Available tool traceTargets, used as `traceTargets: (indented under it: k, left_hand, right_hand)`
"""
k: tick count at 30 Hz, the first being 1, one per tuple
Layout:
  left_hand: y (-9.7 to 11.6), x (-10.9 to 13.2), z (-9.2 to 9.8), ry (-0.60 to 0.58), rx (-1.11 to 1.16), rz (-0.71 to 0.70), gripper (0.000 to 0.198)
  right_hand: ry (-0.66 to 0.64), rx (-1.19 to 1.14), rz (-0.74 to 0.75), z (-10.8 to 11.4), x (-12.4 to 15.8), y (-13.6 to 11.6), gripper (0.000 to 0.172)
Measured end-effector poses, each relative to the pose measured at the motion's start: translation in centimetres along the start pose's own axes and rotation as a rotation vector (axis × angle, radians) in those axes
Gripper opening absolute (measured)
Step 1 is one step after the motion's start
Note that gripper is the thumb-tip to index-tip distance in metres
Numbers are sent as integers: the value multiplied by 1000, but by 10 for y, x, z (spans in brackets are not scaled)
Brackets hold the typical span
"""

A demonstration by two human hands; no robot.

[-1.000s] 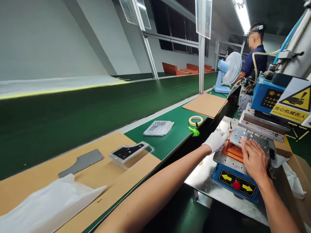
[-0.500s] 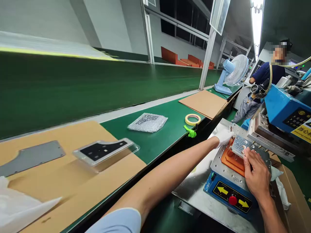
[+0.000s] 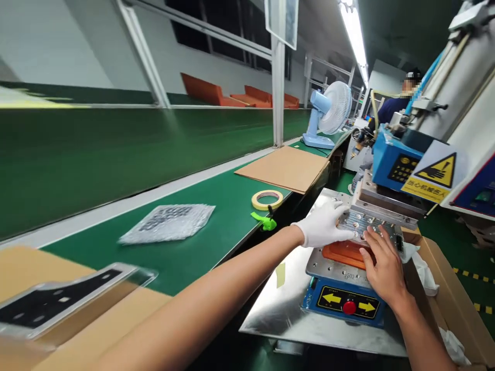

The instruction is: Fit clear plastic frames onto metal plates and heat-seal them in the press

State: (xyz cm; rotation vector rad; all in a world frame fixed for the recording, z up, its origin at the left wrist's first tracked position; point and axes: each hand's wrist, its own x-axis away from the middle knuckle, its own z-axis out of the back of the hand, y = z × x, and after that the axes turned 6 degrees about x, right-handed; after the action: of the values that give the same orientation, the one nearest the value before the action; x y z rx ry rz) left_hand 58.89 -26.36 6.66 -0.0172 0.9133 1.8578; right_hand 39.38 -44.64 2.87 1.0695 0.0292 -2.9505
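- Gloved left hand [image 3: 323,224] has moved onto the ribbed metal plate [image 3: 361,222], its fingers extended and resting open.
- Bare right hand [image 3: 382,270] touches the plate's near edge; a grip cannot be told.
- Plate lies over the orange pad [image 3: 344,254] on the press base [image 3: 328,269], right of centre.
- Blue press head [image 3: 396,159] stands upper right, not lowered.

My left arm [image 3: 193,304] reaches forward across my body, its hand [image 3: 323,225] palm-down in a white glove [image 3: 328,226], fingers extended. My right hand [image 3: 382,270] comes in from the lower right, bare, fingers spread and angled downward, its fingertips [image 3: 369,234] just beside the gloved fingers.
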Motion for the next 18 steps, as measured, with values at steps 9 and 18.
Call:
traceTargets:
  k: [9, 18]
  left_hand:
    - [30, -46, -10, -498, -317, 1, 79]
    - [35, -52, -14, -495, -294, 79, 63]
  right_hand:
    - [-175, -174, -534, 22, 51, 51, 55]
    - [-154, -387, -664, 4, 43, 55, 51]
